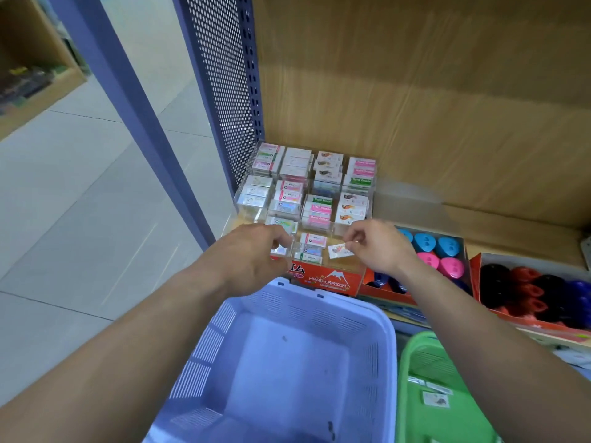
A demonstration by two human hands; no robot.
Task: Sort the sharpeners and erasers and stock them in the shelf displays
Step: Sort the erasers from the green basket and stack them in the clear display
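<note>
Your right hand [380, 247] pinches a small wrapped eraser [340, 251] by its near end between thumb and forefinger. It hangs flat and slightly tilted just above the front row of the clear display [373, 190], probably so it can slide label-up into an open slot beside the stacked ones. Your left hand [256, 254] is well apart from the right, knuckles up and fingers curled down over a shiny eraser [280, 251] at the front-left slot. Whether it grips that piece or only steadies it, I cannot tell, because the fingertips hide the contact. Both wrists are bent downward and both forearms reach forward over the blue basket [388, 330], which seems nearly emptied. The display sits on a red box [329, 278] at the left end of the shelf [511, 231], its rear slots already filled with sorted stacks, so the erasers look largely stocked. To the right, blue and pink sharpeners [425, 243] sit in their own tray, with dark sharpeners [524, 292] in the next. A green basket [406, 362] below holds a few leftover pieces.
</note>
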